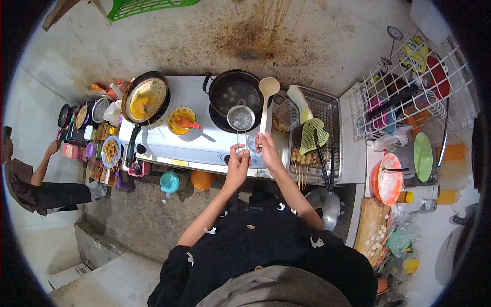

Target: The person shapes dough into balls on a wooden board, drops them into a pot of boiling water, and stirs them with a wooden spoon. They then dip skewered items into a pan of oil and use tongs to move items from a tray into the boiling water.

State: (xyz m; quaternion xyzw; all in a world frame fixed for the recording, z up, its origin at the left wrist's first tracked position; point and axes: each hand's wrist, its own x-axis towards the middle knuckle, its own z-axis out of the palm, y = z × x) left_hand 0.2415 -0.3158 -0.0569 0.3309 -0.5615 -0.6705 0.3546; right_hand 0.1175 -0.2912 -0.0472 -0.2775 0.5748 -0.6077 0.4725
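Note:
My left hand [238, 158] is closed round the thin handle of a small wire strainer [241, 117], whose round basket hangs over the front rim of a dark pot. My right hand [266, 144] grips the lower handle of a cream ladle [269, 87], its bowl raised at the right edge of the pot. The black pot [232, 82] stands on the white stove [189, 102] and holds dark liquid with a few pale pieces. What the strainer holds is too small to tell.
Left on the stove are a frying pan [147, 97] and a yellow bowl [181, 120]. Right of the pot, a tray [335, 112] holds skewers, a green slotted turner [313, 136] and tongs. Another person [25, 179] stands at the far left.

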